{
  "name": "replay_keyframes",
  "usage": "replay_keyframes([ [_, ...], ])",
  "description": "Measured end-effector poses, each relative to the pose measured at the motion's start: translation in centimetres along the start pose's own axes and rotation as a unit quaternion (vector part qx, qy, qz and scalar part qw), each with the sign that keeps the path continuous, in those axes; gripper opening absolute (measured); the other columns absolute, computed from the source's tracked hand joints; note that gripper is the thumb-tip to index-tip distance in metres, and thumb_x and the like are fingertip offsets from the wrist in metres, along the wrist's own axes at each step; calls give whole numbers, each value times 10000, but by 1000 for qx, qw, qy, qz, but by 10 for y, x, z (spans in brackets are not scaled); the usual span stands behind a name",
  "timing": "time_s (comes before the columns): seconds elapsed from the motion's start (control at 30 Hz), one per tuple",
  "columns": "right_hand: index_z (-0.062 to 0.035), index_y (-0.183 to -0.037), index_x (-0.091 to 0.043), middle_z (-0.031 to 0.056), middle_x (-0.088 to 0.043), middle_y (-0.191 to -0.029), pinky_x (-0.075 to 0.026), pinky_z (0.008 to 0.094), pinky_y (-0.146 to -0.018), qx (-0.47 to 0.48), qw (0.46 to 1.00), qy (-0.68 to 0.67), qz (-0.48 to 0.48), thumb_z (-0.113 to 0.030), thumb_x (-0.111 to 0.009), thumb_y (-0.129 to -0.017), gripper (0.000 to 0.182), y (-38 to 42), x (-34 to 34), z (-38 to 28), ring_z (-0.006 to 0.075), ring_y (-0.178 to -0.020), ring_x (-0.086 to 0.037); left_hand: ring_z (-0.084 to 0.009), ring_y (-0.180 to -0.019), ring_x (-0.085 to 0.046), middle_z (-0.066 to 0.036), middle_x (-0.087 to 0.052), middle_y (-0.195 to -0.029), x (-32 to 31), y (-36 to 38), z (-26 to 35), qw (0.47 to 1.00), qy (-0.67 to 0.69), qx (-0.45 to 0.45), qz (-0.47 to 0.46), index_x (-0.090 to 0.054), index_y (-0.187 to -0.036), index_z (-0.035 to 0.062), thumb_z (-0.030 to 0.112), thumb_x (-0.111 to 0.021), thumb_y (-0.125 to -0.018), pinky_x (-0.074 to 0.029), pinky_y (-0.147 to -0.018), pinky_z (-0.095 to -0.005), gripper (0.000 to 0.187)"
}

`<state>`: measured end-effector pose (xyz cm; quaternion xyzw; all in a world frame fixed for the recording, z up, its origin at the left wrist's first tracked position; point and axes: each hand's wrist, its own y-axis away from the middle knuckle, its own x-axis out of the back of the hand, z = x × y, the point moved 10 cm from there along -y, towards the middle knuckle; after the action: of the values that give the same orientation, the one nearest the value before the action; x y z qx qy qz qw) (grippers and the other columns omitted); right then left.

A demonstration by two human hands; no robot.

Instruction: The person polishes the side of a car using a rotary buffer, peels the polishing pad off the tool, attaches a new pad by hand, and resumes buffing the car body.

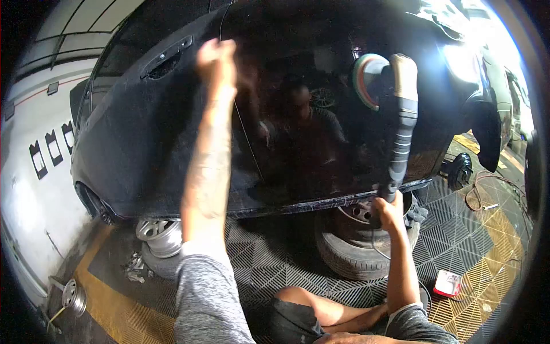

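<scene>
My right hand (391, 212) is wrapped round the rear end of a car polisher (403, 129), which stands upright with its head at the top. The polisher's round foam pad (364, 83) faces the glossy black car side (298, 166), right at the panel in this view. A cord hangs from below the grip. Raised high on the left, my left hand (216, 60) is close to the car door near the seam between two panels, right of the door handle (166, 58). Motion blurs its fingers, and I cannot tell whether they hold anything.
Below the sill lie a tyre with a rim (361, 252) and a silver wheel rim (160, 236). A red and white container (447, 283) sits on the patterned floor mat (263, 252) at right. A hose (476, 192) curls near the brake hub (460, 172). Another rim (74, 297) stands far left.
</scene>
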<state>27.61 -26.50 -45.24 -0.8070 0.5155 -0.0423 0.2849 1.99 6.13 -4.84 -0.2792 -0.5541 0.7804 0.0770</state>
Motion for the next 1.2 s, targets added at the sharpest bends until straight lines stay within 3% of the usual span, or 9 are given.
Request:
replay_keyframes([
  [0.2, -25, -978, -623, 46, -626, -724, -496, 312, -525, 3, 999, 27, 22, -41, -635, -750, 229, 6, 42, -4, 144, -585, -598, -126, -659, -495, -24, -592, -820, 102, -130, -101, 916, 321, 215, 104, -649, -1010, 97, 332, -678, -908, -446, -672, -326, 257],
  [0.27, -35, -954, -583, 37, -593, -709, -493, 315, -534, 15, 991, 123, 50, -64, -659, -731, 238, -3, 58, 34, 145, -587, -579, -296, -1171, -589, -131, -642, -1282, 99, -151, -93, 907, 378, 176, 63, -590, -1218, -5, 262, -511, -971, -381, -1098, -491, 372],
  [0.37, -36, -932, -595, 46, -606, -694, -485, 312, -551, -43, 988, 125, 82, -73, -669, -707, 240, 18, 38, -1, 150, -592, -592, -383, -1452, -356, -202, -392, -1567, 99, -139, -64, 922, 317, 199, 98, -531, -1422, 79, 257, -529, -982, -227, -1194, -633, 475],
  [0.5, -13, -957, -631, 44, -641, -763, -492, 323, -581, -21, 990, 133, 48, -81, -697, -689, 284, 16, 16, 1, 125, -649, -593, -380, -1541, -88, -79, -211, -1662, 134, -175, -52, 925, 330, 138, 131, -571, -1394, 117, 272, -605, -923, -244, -1119, -740, 497],
  [0.6, -9, -974, -635, 31, -643, -753, -491, 314, -575, 100, 986, 124, 57, -64, -692, -696, 290, 17, -12, -7, 125, -642, -599, -392, -1531, -107, -57, -283, -1636, 126, -175, -49, 912, 347, 168, 138, -600, -1370, 174, 294, -650, -905, -231, -1108, -716, 482],
  [0.7, 3, -1006, -684, 64, -719, -873, -530, 328, -793, -6, 995, 98, 33, -113, -728, -696, 334, 21, -30, 8, 142, -802, -641, -387, -1513, -125, -47, -318, -1602, 130, -179, -30, 919, 356, 138, 96, -594, -1372, 202, 313, -689, -884, -243, -1087, -707, 509],
  [0.8, 5, -978, -667, 50, -693, -832, -525, 324, -755, 13, 996, 85, 17, -92, -722, -691, 308, 19, -40, 23, 131, -765, -611, -467, -1473, -149, -36, -334, -1572, 137, -157, 12, 923, 351, 138, 74, -560, -1378, 203, 298, -738, -856, -253, -1075, -704, 560],
  [1.03, -10, -973, -625, 31, -661, -825, -507, 306, -679, -12, 1000, 23, 16, -53, -701, -713, 274, 31, -79, 45, 125, -728, -598, -475, -1523, 104, -237, 164, -1662, 194, -149, 115, 875, 436, 210, -36, -277, -1562, 78, 318, -687, -857, -30, -1215, -661, 850],
  [1.2, -29, -1009, -602, 43, -648, -789, -484, 299, -567, -39, 999, -12, -15, -8, -690, -740, 284, 37, -80, 45, 135, -631, -596, -459, -1522, -68, -256, -49, -1656, 297, -151, 232, 911, 368, 182, 29, -250, -1578, 53, 393, -741, -865, -115, -1205, -660, 930],
])
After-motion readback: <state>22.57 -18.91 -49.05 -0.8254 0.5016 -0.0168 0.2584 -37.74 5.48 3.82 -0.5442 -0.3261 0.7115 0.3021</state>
